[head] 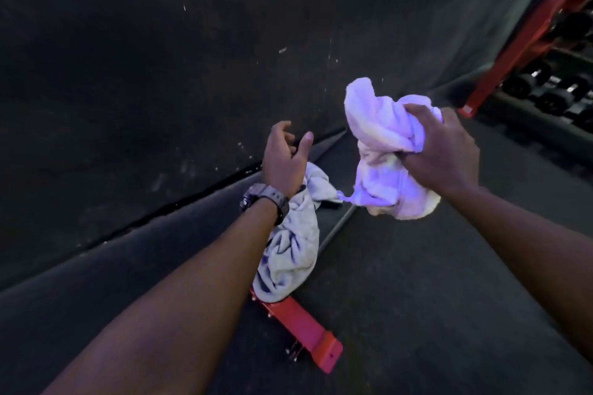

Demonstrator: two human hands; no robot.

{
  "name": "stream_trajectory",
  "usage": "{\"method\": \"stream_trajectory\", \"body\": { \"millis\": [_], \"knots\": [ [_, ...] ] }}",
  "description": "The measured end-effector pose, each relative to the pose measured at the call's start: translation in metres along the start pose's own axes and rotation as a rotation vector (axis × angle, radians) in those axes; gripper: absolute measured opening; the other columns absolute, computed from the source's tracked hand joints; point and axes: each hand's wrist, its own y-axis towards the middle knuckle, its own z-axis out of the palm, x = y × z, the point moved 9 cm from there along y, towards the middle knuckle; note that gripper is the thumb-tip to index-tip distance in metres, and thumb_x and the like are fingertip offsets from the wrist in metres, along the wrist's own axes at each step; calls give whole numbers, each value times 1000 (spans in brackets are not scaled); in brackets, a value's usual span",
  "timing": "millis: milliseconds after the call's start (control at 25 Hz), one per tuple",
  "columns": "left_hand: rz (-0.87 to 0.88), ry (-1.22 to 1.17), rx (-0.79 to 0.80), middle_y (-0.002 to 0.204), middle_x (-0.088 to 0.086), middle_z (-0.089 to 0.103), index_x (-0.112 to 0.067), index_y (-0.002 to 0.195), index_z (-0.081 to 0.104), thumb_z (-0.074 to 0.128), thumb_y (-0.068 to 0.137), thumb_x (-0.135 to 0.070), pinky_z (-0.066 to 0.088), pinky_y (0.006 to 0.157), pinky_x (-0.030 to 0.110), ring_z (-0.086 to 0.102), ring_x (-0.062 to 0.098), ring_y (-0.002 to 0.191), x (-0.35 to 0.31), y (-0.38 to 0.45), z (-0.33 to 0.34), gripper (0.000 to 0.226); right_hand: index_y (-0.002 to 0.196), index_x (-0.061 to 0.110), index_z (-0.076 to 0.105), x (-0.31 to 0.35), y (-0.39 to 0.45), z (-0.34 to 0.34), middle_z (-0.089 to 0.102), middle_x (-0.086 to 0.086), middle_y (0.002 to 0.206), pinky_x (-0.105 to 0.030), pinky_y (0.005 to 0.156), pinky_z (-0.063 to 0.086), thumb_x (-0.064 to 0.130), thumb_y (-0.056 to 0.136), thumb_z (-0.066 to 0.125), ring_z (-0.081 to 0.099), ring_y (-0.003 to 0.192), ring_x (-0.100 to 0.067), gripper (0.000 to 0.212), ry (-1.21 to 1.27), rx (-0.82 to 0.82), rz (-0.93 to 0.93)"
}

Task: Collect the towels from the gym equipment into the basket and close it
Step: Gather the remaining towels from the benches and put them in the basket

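Observation:
My right hand (pixel 444 151) is clenched around a bunched pale lilac towel (pixel 382 138), held up in the air right of centre. A second, greyish white towel (pixel 288 247) lies crumpled on the dark bench pad below my left forearm, its lower end by the red frame. My left hand (pixel 284 159), with a dark watch on the wrist, hovers just above that towel's upper end with fingers spread and nothing in it. No basket is in view.
A red metal base bar (pixel 305 329) of the bench juts toward me on the dark rubber floor. At the far right stands a red rack (pixel 532 32) holding several black dumbbells (pixel 552 96). A large dark padded surface (pixel 160 74) fills the left.

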Motion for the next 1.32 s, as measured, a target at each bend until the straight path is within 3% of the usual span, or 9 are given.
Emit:
{"method": "stream_trajectory", "body": {
  "millis": [200,400,520,640,720,840,960,1240,1320],
  "knots": [
    [-141,52,89,114,15,65,-6,129,51,62,95,-37,49,96,44,63,33,107,155,3,67,48,136,40,47,-61,-39,113,52,-10,109,-36,69,38,39,69,58,60,85,-39,68,-36,19,26],
    [-187,64,100,115,10,66,-8,129,50,64,91,-42,47,90,29,64,26,107,241,-5,108,53,135,39,49,-105,-82,200,54,-11,111,-36,69,39,33,73,69,61,86,-41,65,-67,86,72],
    [-170,160,139,123,9,64,-12,135,49,69,85,-51,47,99,36,60,27,118,279,-17,126,67,134,40,48,-119,-105,242,54,-10,110,-37,69,39,32,74,68,61,87,-40,64,-57,112,82],
    [-294,547,328,164,9,26,-35,152,27,60,59,-88,23,117,56,16,39,153,325,-33,145,112,135,41,48,-122,-114,270,54,-9,111,-37,71,41,33,75,67,60,90,-39,64,-45,121,101],
    [-418,775,483,168,11,-8,-49,154,7,59,46,-94,13,111,73,-12,46,152,358,-53,160,128,136,41,49,-120,-119,284,55,-9,112,-37,72,41,35,75,67,61,93,-39,64,-38,126,110],
    [-339,973,408,154,13,24,-41,144,30,80,55,-68,38,98,63,21,43,143,377,-58,164,105,136,42,48,-117,-125,297,55,-9,114,-36,73,40,35,75,65,60,96,-39,64,-42,151,90],
    [-212,835,361,132,16,48,-24,128,46,69,72,-45,44,84,45,46,43,125,384,-35,146,64,136,41,48,-114,-126,292,55,-10,114,-37,72,40,32,74,65,60,94,-40,65,-43,168,99],
    [-64,547,161,86,-4,59,-29,95,46,27,62,-58,47,72,35,62,25,85,251,29,81,47,135,42,48,-68,-79,210,52,-8,109,-41,70,49,32,74,64,60,88,-38,64,0,111,91],
    [15,512,175,88,0,62,-27,91,46,30,65,-56,51,71,36,64,26,83,190,51,63,43,135,41,48,-48,-57,171,51,-6,107,-41,69,49,31,74,65,60,88,-37,64,19,79,71]
  ]
}}
